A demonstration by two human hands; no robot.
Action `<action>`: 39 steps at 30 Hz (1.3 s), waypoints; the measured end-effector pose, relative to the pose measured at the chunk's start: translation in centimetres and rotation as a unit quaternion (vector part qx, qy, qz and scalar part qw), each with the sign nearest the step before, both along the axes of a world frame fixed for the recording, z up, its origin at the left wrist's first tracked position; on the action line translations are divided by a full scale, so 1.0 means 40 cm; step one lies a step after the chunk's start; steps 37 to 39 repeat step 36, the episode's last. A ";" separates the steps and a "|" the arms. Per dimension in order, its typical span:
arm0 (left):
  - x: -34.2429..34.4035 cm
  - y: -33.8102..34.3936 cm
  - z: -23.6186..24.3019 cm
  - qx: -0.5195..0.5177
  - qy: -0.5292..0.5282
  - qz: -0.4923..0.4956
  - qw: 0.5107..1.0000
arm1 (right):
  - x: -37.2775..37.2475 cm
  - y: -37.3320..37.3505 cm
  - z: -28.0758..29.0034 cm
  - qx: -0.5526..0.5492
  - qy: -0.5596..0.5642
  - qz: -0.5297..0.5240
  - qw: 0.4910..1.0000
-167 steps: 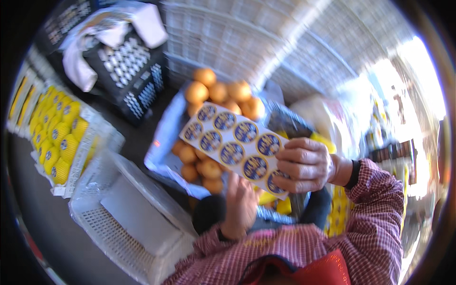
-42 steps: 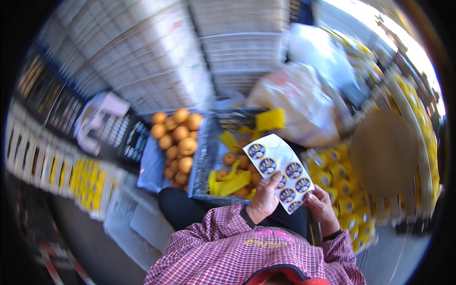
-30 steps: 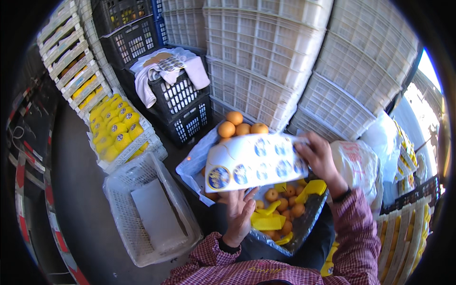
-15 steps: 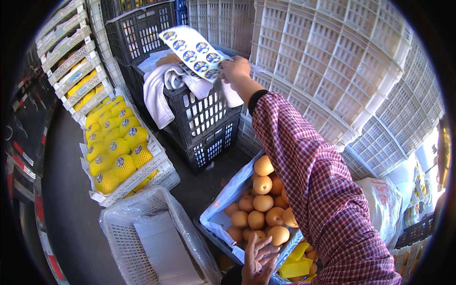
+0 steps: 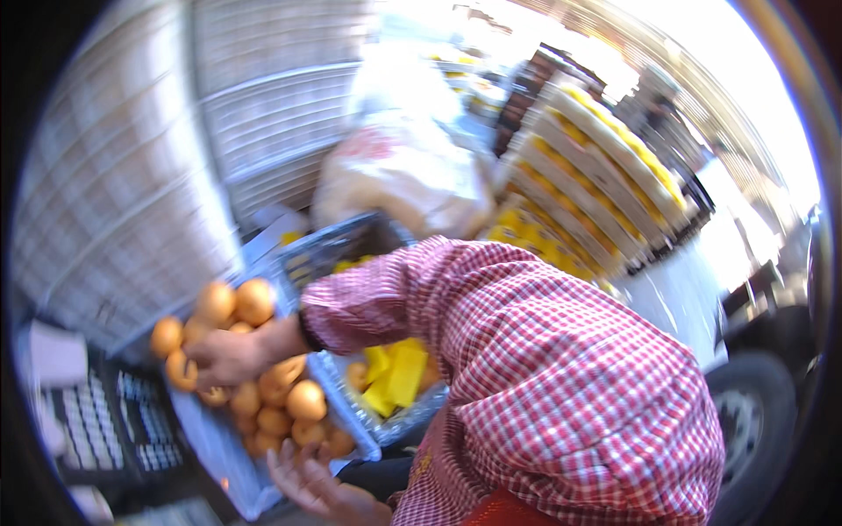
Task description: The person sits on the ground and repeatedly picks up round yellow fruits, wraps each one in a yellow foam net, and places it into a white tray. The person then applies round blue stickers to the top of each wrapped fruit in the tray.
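Round orange-brown pears (image 5: 305,401) fill a crate lined with blue sheeting (image 5: 200,430), in front of me to the left. My right hand (image 5: 232,355) reaches down onto the pears at the crate's far left part. It is smeared by motion, and its fingertips are hidden among the fruit, close to a pear (image 5: 181,371). Palm up with fingers apart, my left hand (image 5: 320,486) hovers empty at the crate's near edge. Beside this crate, a second lined crate (image 5: 427,419) holds pears and yellow foam netting (image 5: 395,375), partly covered by my right sleeve.
Tall stacked white crates (image 5: 114,175) stand behind on the left. A large white sack (image 5: 403,175) slumps beyond the lined crates. Farther right is a stack of trays (image 5: 588,167) with yellow-wrapped fruit. A wheel (image 5: 750,412) is at the right, black crates (image 5: 105,421) at the left.
My view has swung to the right. The right hand has left the sticker sheet it held over the black crate and come down onto the pears. My left hand stays open.
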State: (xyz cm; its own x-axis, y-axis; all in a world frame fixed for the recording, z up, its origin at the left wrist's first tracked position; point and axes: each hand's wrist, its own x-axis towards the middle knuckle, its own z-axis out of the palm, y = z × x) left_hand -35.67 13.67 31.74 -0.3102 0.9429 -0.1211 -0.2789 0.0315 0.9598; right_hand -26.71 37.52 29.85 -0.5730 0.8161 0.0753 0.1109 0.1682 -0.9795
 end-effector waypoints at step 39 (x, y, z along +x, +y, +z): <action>0.548 -0.191 -0.315 -0.238 0.136 -0.720 0.637 | 1.242 -0.937 0.028 0.187 -0.428 -0.243 0.850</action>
